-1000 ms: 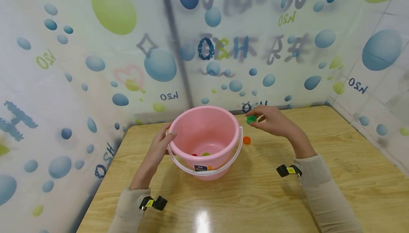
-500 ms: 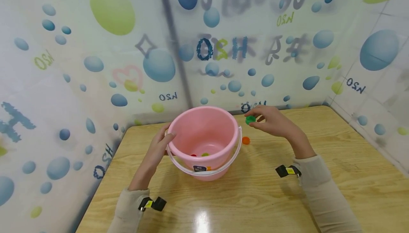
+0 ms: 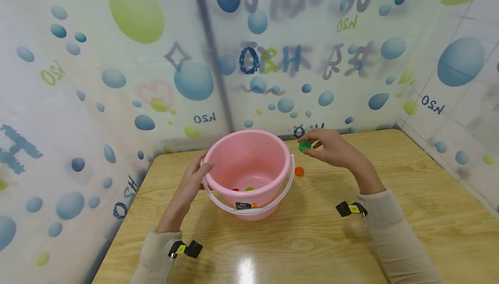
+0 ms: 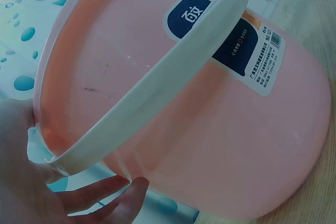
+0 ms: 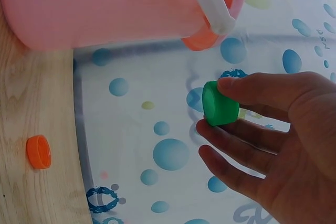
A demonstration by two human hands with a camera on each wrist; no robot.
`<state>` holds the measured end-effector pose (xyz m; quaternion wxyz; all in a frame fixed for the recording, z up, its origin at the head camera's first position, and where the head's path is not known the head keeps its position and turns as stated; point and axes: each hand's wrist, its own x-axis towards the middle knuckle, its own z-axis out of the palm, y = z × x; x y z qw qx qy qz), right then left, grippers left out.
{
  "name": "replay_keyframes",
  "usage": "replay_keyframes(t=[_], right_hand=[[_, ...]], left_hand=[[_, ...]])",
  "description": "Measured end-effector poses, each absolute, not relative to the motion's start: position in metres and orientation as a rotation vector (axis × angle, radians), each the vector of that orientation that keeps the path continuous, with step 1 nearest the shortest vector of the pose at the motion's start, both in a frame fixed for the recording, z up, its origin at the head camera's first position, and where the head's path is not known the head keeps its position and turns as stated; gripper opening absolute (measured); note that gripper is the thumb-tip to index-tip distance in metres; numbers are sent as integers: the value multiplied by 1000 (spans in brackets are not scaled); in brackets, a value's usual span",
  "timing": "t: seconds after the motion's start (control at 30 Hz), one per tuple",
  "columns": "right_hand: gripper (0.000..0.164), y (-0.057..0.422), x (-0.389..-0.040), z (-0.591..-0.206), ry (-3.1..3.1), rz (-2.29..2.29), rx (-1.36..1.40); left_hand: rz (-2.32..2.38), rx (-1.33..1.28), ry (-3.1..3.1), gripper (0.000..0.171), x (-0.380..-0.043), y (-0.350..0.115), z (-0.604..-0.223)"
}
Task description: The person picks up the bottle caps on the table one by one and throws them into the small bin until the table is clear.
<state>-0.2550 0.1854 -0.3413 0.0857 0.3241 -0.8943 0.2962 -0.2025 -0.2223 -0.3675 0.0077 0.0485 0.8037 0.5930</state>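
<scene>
A pink bucket [image 3: 249, 152] stands on the table, its white handle [image 3: 269, 207] lowered toward the front. My left hand [image 3: 192, 178] grips the rim on the left side, thumb over the edge and fingers against the outside wall [image 4: 220, 145]. Between thumb and fingers, my right hand [image 3: 329, 147] pinches a green bottle cap [image 5: 220, 103], above the table and right of the bucket. An orange cap [image 3: 299, 171] lies on the table below that hand. Inside the bucket, a red piece [image 3: 235, 189] and a yellow-green piece [image 3: 250, 188] show only partly over the front rim.
The wooden table [image 3: 331, 240] reaches back to a wall covering [image 3: 249, 59] printed with blue and green drops. More of this covering runs along the left and right sides. Each wrist carries a small black camera on a strap.
</scene>
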Motion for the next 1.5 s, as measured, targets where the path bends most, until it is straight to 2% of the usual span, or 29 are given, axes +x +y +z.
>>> replay_keyframes(t=[1.0,1.5], right_hand=[[29,182,-249,-334,-2559,838,1012],[25,170,-253,-301,-2518,637,1159]], left_hand=[[1860,140,2511,50,-203,-221,-369],[1852,140,2512,49,-202,-221,-368]])
